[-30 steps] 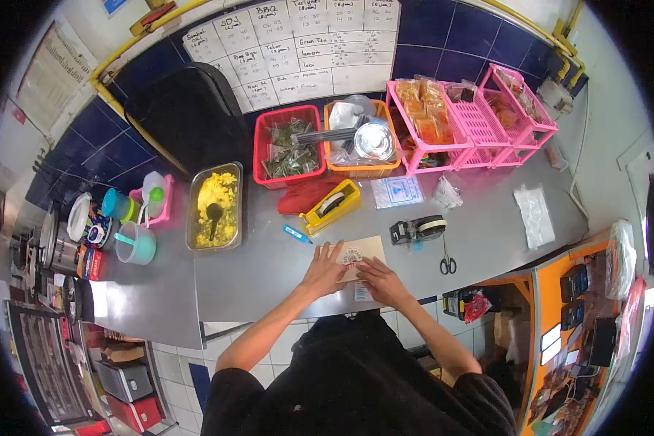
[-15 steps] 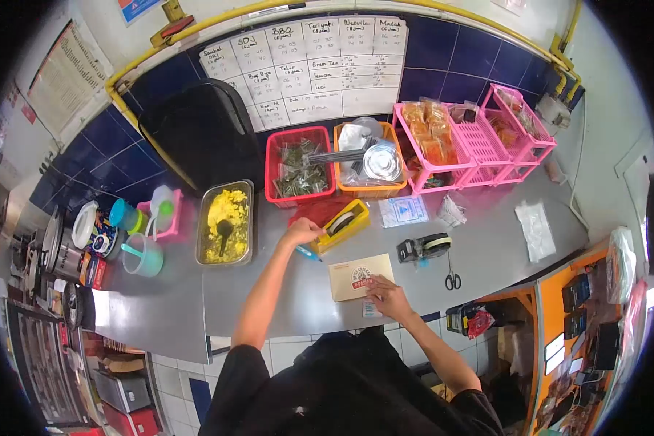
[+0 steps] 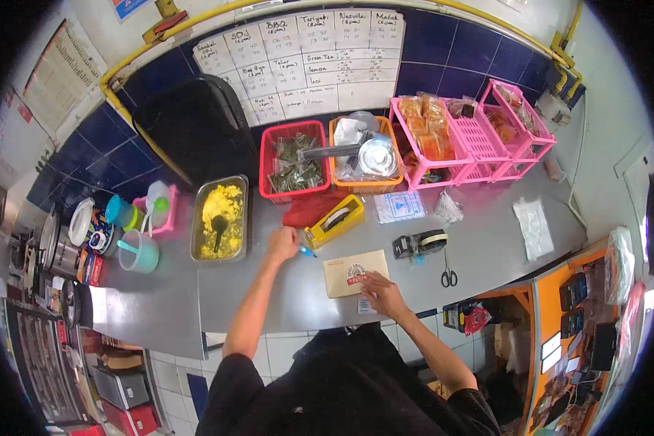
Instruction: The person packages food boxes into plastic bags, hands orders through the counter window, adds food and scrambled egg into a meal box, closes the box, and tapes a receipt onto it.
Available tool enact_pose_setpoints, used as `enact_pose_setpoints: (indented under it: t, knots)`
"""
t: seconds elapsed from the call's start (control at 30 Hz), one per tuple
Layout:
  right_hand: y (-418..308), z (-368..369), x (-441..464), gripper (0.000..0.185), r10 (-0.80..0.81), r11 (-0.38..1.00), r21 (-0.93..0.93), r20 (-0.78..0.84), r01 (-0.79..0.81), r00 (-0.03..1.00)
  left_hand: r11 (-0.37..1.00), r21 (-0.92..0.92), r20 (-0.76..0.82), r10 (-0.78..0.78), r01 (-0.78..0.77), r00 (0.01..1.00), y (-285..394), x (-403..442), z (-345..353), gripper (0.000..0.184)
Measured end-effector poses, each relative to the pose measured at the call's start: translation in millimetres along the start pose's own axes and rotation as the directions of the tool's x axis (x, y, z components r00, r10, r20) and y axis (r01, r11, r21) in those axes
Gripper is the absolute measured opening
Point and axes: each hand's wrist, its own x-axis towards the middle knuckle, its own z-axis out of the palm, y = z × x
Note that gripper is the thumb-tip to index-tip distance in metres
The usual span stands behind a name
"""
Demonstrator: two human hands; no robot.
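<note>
A tan paper packet with a round printed logo lies flat on the metal table. My right hand rests on its right side, fingers lying over the logo's edge. A small pale card shows beside that hand, below the packet. My left hand is closed left of the yellow tape dispenser; what its fingers pinch is too small to make out. A blue marker lies just right of the left hand, its near end partly hidden.
Behind are a red basket of packets, an orange basket and pink racks. A tray of yellow food is at left. Right of the packet are a black tape dispenser, scissors and a plastic bag.
My left hand has left the packet, reached to the yellow dispenser, then drawn back left and slightly down. My right hand has stayed on the packet's right side.
</note>
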Motion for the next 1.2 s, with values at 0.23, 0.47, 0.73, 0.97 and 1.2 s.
enact_pose_setpoints:
  t: [0.23, 0.47, 0.73, 0.97, 1.2]
  knots:
    - [5.9, -5.7, 1.9, 0.018, -0.055, 0.998, 0.029, 0.007, 0.055, 0.998, 0.790, -0.613, -0.164, -0.104, -0.019, 0.981, 56.7, -113.7, 57.6, 0.013]
    - [16.5, -0.1, -3.6, 0.026, -0.038, 0.998, 0.053, 0.010, 0.038, 0.999, 0.485, -0.871, -0.228, -0.541, 0.080, 0.809, 179.8, -173.2, 151.7, 0.012]
    - [21.4, -8.4, -1.0, 0.042, -0.055, 0.997, 0.060, 0.062, 0.052, 0.997, 0.494, -0.867, -0.279, -0.592, 0.066, 0.756, 184.1, -178.7, 172.8, 0.011]
    - [-17.4, -36.2, -20.8, 0.013, -0.158, 0.984, -0.123, -0.246, 0.131, 0.956, 0.848, -0.530, -0.529, -0.314, -0.018, 0.789, 147.0, -178.6, 183.0, 0.019]
    - [19.1, 28.1, -54.0, 0.040, 0.707, 0.665, 0.315, 0.027, -0.677, 0.707, 0.897, -0.432, -0.428, -0.291, 0.089, 0.856, 176.4, -187.4, 145.1, 0.034]
